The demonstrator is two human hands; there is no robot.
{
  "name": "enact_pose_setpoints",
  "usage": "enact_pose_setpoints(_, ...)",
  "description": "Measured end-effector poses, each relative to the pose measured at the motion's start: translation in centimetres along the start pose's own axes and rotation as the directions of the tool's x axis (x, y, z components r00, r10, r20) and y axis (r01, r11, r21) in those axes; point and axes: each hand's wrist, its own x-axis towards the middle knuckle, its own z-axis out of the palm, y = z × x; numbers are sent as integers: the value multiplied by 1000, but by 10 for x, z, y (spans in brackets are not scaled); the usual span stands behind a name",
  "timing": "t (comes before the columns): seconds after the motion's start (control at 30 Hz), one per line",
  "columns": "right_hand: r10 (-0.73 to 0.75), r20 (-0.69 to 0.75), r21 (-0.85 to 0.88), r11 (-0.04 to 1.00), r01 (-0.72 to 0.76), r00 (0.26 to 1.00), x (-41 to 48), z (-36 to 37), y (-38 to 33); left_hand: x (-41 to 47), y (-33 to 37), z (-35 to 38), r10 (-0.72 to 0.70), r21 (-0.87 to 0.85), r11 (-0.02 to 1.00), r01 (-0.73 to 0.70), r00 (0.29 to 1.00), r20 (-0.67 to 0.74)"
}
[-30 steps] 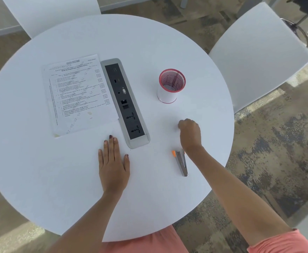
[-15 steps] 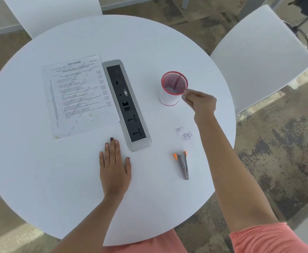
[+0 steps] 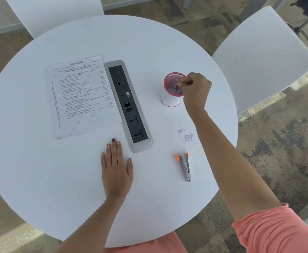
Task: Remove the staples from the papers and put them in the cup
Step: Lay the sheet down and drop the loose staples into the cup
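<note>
I see my right hand [image 3: 197, 90] over the round red-mesh cup [image 3: 169, 100], fingertips pinched together; I cannot tell whether they hold anything. My left hand [image 3: 116, 167] lies flat, fingers straight, on the smooth white table [image 3: 40, 161]. Loose metal staples [image 3: 187, 136] lie near the cup.

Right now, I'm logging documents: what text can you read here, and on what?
"Risk Management and Insurance": bold heading on the papers, blurred, so likely only.
All other print on the papers: too small to read.
Socket panel, cup, orange-tipped tool: no readable text.
</note>
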Motion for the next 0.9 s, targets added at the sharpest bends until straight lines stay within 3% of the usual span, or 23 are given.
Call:
enact_pose_setpoints(0.1, -32, -49, 85, 996, 36, 998, -17, -7, 8, 0, 0, 0, 0, 1, 1000, 0, 1000, 1)
enact_pose_setpoints(0.2, -2, -25, 66, 998, 4, 1000, -41, -18, 32, 0, 0, 0, -3, -5, 1000, 3, 1000, -1)
enact_pose_setpoints(0.33, 93, 150, -73, 994, -82, 984, -75, -35, 78, 0, 1, 0, -5, -9, 1000, 5, 1000, -3)
enact_pose_setpoints(0.47, 160, 364, -178, 979, -100, 918, -102, -52, 111, 0, 1, 0, -6, -11, 1000, 6, 1000, -6)
enact_pose_setpoints(0.57, 174, 418, -174, 979, -110, 891, -117, -63, 123, 0, 0, 1, -3, -14, 1000, 3, 1000, -11)
enact_pose_setpoints(0.7, 118, 392, -183, 982, -49, 913, -129, -60, 126, 0, -1, 2, -2, -4, 1000, 2, 1000, -11)
enact_pose_setpoints(0.9, 187, 252, -174, 974, -145, 949, -121, -44, 124, 0, 0, 2, 0, -2, 1000, 0, 1000, -23)
